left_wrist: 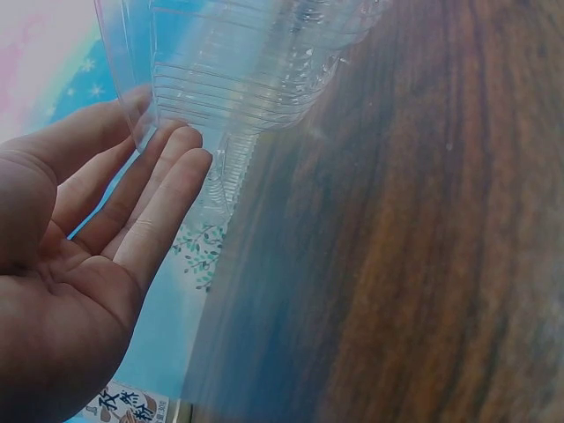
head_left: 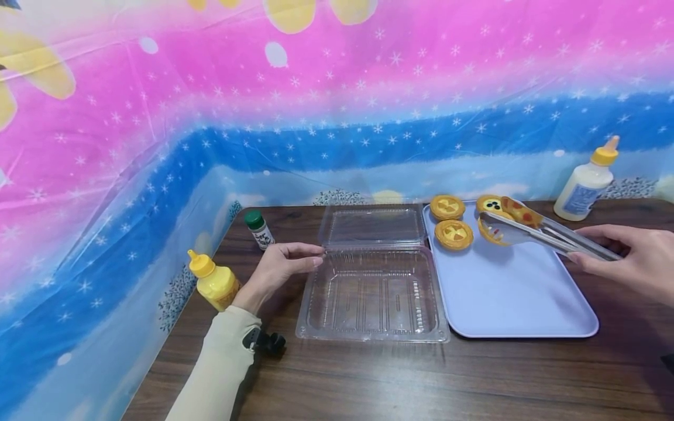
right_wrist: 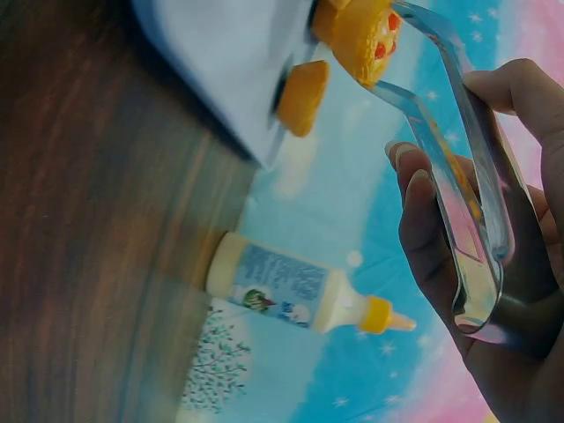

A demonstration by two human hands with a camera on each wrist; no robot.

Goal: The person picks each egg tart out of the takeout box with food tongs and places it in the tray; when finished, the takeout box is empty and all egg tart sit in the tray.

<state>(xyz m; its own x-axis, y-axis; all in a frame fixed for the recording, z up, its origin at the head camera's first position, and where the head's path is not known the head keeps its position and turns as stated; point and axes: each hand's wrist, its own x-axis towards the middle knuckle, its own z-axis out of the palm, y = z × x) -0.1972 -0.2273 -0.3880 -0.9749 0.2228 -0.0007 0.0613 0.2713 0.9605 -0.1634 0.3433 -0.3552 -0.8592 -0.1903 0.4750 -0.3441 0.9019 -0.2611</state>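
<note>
A clear hinged plastic food container (head_left: pixel 372 327) stands on the wooden table, its lid (head_left: pixel 371 225) folded back behind it. At the container's back left corner, my left hand (head_left: pixel 286 266) pinches the rim between thumb and fingertips; in the left wrist view the thin clear edge passes between them. My right hand (head_left: pixel 632 254) holds metal tongs (head_left: pixel 547 237) over the far side of a pale lavender tray (head_left: pixel 518 304). Between the tong tips, in the right wrist view, is a golden tart (right_wrist: pixel 361 40) with red bits on top. Several tarts (head_left: pixel 454 234) sit at the tray's back.
A yellow squeeze bottle (head_left: pixel 217 285) stands left of my left forearm. Behind that hand is a green-capped seasoning shaker (head_left: pixel 259 230). A white bottle with a yellow cap (head_left: pixel 585 187) stands behind the tray at right. A patterned cloth (head_left: pixel 337 140) hangs along the back and left.
</note>
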